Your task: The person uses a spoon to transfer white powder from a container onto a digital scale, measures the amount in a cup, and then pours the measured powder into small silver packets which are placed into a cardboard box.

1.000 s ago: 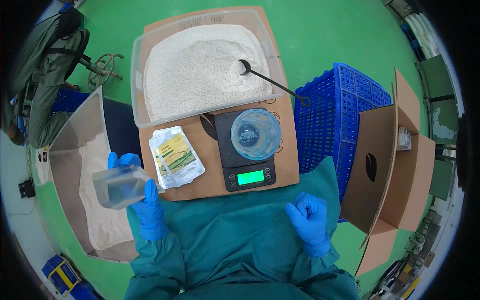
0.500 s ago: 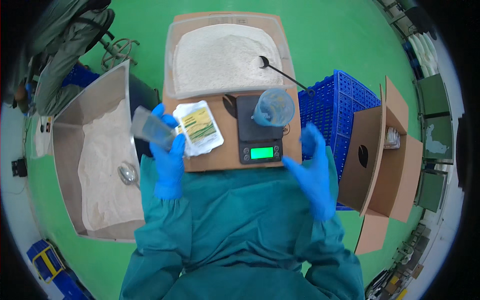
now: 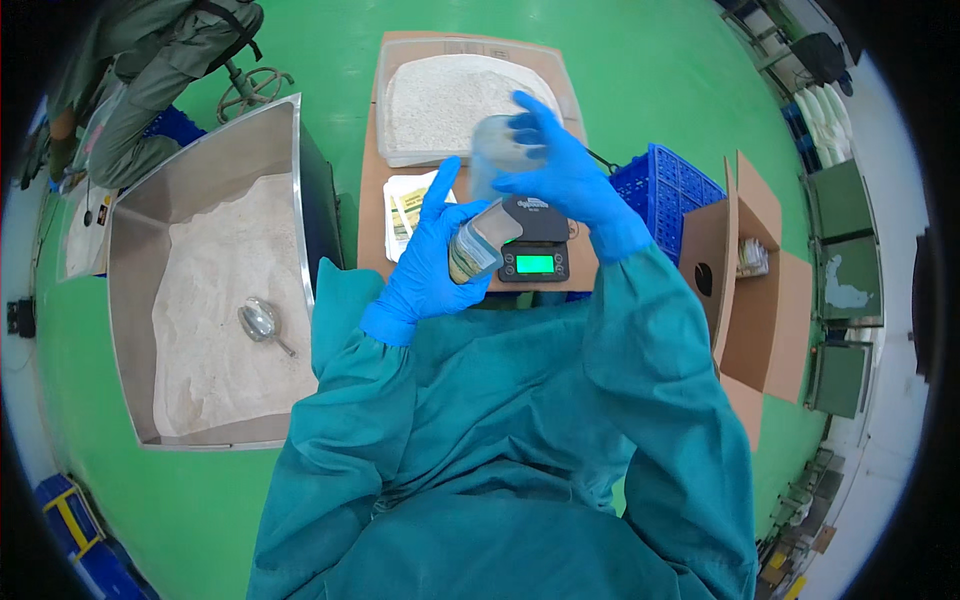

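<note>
Two gloved hands nearly meet: the left hand (image 3: 430,255), in blue, is closed loosely around a clear plastic pouch with a printed label (image 3: 474,250), index finger raised. The pouch's long axis slants away and rightward from that grip, its mouth gaping at the far end. Just beyond the mouth is a translucent blue plastic cup (image 3: 492,155), held by the right hand (image 3: 522,145), fingers and thumb spread wide around it; motion blur hides its exact tilt. Under the right grip sits a black digital scale with a lit green display (image 3: 534,264). Past the left grip, white flat pouches with yellow-green labels (image 3: 404,205) lie on a brown cardboard tabletop (image 3: 371,240). Farthest, beyond both grips, stands a clear plastic tub (image 3: 402,159) of white powder (image 3: 430,105).
</note>
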The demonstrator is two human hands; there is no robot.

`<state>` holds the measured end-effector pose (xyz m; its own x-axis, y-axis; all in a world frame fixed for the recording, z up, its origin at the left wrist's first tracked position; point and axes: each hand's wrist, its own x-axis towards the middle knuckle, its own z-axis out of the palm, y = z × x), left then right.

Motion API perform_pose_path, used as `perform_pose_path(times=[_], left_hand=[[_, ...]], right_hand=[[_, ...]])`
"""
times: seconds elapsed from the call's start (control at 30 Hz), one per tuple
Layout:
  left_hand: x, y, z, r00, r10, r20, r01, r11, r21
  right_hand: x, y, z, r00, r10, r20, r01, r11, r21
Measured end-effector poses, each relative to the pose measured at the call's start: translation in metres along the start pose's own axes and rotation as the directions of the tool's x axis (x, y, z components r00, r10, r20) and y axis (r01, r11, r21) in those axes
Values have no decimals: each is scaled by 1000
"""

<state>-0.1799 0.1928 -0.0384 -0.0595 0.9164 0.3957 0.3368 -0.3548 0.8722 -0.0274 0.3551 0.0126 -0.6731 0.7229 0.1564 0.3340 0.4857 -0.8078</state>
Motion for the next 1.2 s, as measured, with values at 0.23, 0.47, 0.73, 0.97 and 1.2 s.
perform_pose_path(times=[0.23,0.47,0.73,0.97,1.2], left_hand=[[-8,-7,-6,998,-11,59,5,995,96],[-6,-9,-7,992,109,-69,-93,974,207],[-7,-20,-9,963,167,-213,-103,954,280],[-8,-25,-3,949,145,-280,-80,970,232],[-9,-26,-7,935,153,-321,-83,972,221]], right_hand=[[9,-19,21,938,-78,337,137,979,-154],[-49,14,-1,970,129,-207,-76,966,246],[-101,37,97,659,511,-552,-732,603,-315],[-76,45,98,517,638,-570,-856,406,-321],[-108,101,53,417,650,-635,-850,527,-19]])
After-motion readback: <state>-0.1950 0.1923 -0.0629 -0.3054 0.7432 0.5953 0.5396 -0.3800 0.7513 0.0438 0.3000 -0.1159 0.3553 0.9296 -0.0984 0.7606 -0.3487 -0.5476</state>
